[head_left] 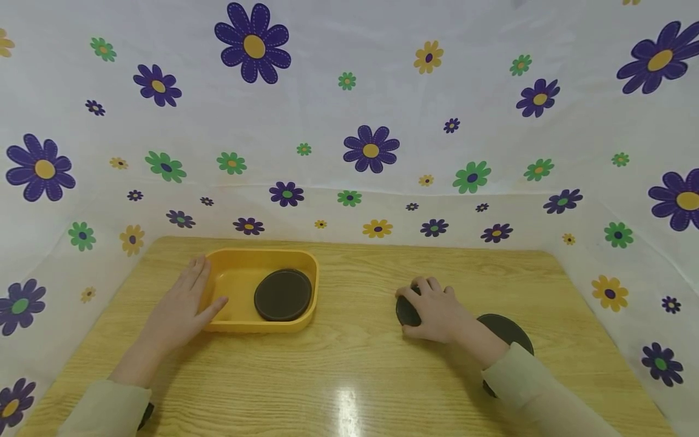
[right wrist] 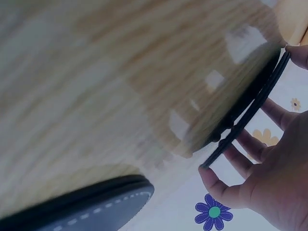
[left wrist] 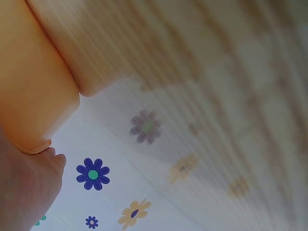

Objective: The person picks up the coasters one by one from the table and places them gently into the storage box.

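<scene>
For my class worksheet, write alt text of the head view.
A person's right hand grips a dark disc at a wooden table, while the left hand touches the left end of a yellow tray holding another disc. The right forearm partly hides a third disc.

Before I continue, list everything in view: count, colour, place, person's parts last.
Table: one, light wood, lower view.
Bin: one, yellow, table's left.
Binned disc: one, black, bin's right end.
Held disc: one, black, in right hand's grip.
Overlapped disc: one or two, black, under right forearm.
Flowered cloth: one expanse, white, behind and beside table.
Small item: one, black, by left sleeve, unidentifiable.
Sleeves: two, pale green, both arms.
Left hand: one, bare, at bin's left side.
Right hand: one, bare, on held disc.
</scene>
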Demonstrator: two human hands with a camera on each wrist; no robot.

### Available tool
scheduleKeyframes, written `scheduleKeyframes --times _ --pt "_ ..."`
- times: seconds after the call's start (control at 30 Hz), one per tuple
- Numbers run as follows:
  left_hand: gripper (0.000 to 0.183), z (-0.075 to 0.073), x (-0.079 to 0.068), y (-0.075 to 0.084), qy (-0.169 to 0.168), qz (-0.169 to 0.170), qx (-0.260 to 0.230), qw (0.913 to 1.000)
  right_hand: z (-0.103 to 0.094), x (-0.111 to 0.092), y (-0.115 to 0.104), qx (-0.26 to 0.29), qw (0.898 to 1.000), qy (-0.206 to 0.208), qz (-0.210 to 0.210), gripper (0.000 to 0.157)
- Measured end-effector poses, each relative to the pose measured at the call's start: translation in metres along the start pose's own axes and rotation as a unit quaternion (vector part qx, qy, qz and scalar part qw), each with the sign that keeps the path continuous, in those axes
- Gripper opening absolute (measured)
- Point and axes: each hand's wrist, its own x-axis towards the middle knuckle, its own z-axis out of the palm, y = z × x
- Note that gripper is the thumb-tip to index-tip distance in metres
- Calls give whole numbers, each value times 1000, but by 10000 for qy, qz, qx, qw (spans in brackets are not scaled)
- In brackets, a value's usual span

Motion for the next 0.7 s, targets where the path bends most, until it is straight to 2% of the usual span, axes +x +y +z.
scheduleKeyframes --times 0.23,0.7 --pt "91 0 1 0 39 22 16 10000 -2 6 -2 -160 9998 87 -65 59" --pt "91 1 1 0 91 34 -6 10000 -16 31 -20 -205 9990 320 -254 63"
